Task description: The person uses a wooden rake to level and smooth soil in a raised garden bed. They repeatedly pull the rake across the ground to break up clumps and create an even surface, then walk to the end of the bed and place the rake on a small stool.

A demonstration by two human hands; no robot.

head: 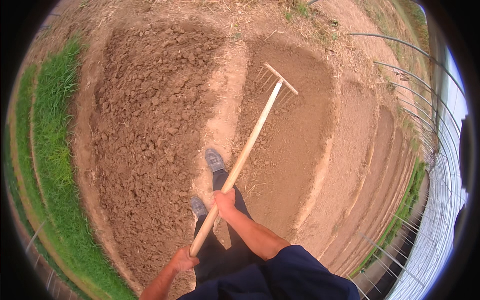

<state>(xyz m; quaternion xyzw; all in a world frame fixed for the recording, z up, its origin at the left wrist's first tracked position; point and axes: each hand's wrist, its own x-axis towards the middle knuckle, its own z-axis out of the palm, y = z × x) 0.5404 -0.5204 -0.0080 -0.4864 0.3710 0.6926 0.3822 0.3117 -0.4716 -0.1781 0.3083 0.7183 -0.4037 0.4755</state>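
Both my hands are closed around the pale wooden handle of a long rake (249,144). My left hand (184,258) grips the butt end, low in front of my body. Farther up the shaft is my right hand (225,202), wrapped around it at leg height. The rake head (282,78) lies far ahead over a bed of fine brown soil (296,131), its thin tines angled down towards the ground. I cannot tell how deep the tine tips sit in the soil.
My shoes (215,160) stand on a narrow, pale earth path (225,108). Left of it spreads a bed of coarse clods (150,123), then a strip of green grassy plants (56,138). Farther right lie more soil beds (348,138) and curved metal hoops (416,48).
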